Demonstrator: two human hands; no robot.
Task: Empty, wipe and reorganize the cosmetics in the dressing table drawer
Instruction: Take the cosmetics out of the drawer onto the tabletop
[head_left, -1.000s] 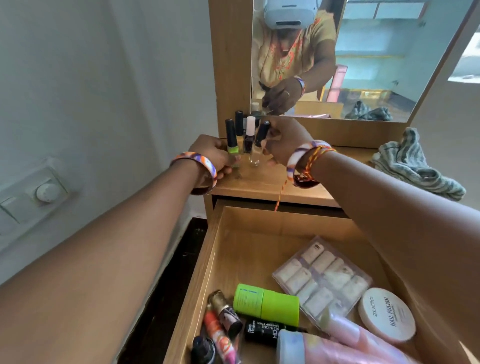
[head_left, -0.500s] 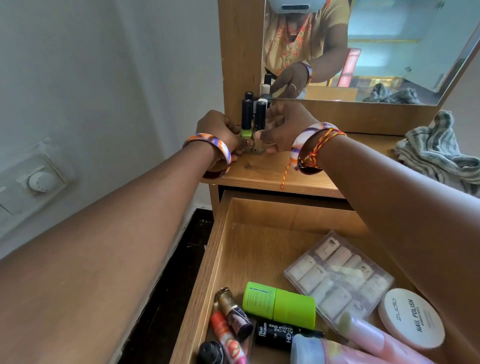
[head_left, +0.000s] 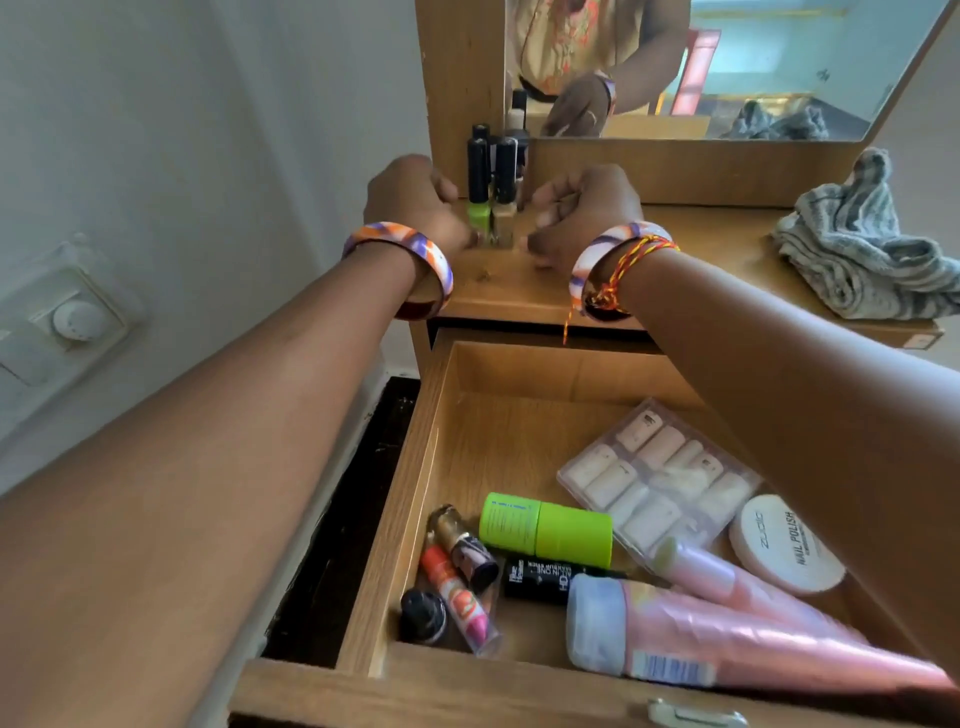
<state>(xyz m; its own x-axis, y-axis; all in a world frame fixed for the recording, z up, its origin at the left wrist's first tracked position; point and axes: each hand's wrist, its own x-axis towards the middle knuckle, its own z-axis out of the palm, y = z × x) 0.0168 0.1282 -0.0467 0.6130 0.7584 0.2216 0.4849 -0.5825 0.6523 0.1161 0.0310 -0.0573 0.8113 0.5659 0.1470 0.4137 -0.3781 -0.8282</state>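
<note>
Several nail polish bottles (head_left: 492, 192) with black caps stand in a tight cluster at the back left of the dressing table top (head_left: 717, 244), against the mirror frame. My left hand (head_left: 410, 205) is beside them, its fingertips curled against the base of the green bottle (head_left: 479, 215). My right hand (head_left: 584, 215) is just right of the cluster with curled fingers, a small gap away, holding nothing. Below, the open drawer (head_left: 400, 519) holds a green tube (head_left: 545, 530), a clear box of nail tips (head_left: 660, 480), a white round tub (head_left: 784, 548), a pink bottle (head_left: 737, 644) and lipsticks (head_left: 460, 597).
A crumpled grey striped cloth (head_left: 862, 244) lies on the right of the table top. The mirror (head_left: 727, 67) stands behind the bottles. A wall switch plate (head_left: 78, 317) is on the left wall. A dark floor gap (head_left: 343, 519) runs beside the drawer.
The bottles were set down together by the mirror frame. My right hand has let go and drawn slightly back; my left hand stays at the green bottle.
</note>
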